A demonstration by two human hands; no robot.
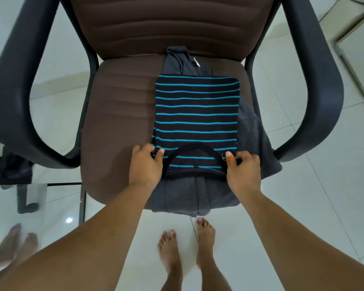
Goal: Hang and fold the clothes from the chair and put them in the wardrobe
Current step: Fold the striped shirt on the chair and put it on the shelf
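Observation:
A black shirt with blue stripes [197, 114] lies folded into a narrow rectangle on the brown chair seat [116, 114], its neck opening toward me. Under it lies a dark grey garment [252, 131] that hangs over the seat's front edge. My left hand [145, 164] pinches the shirt's near left corner, thumb on top. At the near right corner my right hand [243, 171] pinches the shirt beside the collar, thumb on the fabric.
The chair has a brown padded backrest [166, 24] and dark curved armrests at the left [19, 85] and right [324, 85]. My bare feet [187, 246] stand on the white tiled floor just before the seat. A mirror-like panel [19, 206] stands at lower left.

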